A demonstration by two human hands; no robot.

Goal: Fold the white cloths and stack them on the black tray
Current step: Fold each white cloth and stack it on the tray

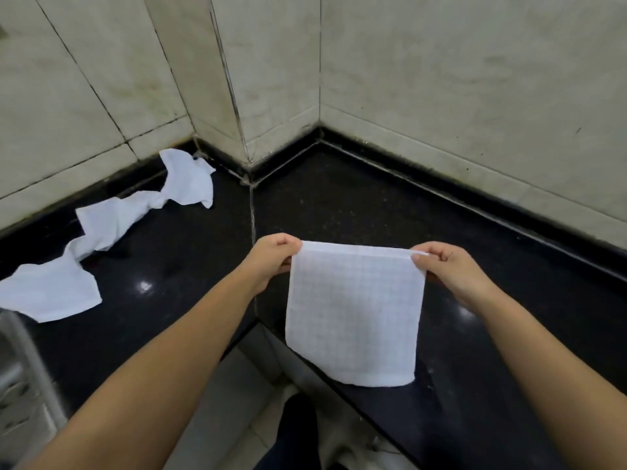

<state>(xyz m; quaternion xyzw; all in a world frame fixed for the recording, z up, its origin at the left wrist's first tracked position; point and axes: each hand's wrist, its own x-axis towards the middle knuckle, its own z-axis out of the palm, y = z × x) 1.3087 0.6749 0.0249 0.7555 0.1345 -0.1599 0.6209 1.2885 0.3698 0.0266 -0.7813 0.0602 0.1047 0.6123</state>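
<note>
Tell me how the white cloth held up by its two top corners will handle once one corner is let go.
The white cloth is probably floppy: it hangs flat only because the left hand and right hand pinch its corners. It seems light, since fingertip grips carry it. Released, it would likely crumple like the loose cloths on the black counter.

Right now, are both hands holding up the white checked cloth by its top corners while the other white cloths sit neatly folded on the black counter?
Not folded: the head view shows the other white cloths lying crumpled on the black counter. Both hands, left hand and right hand, do hold the white checked cloth by its top corners.
</note>
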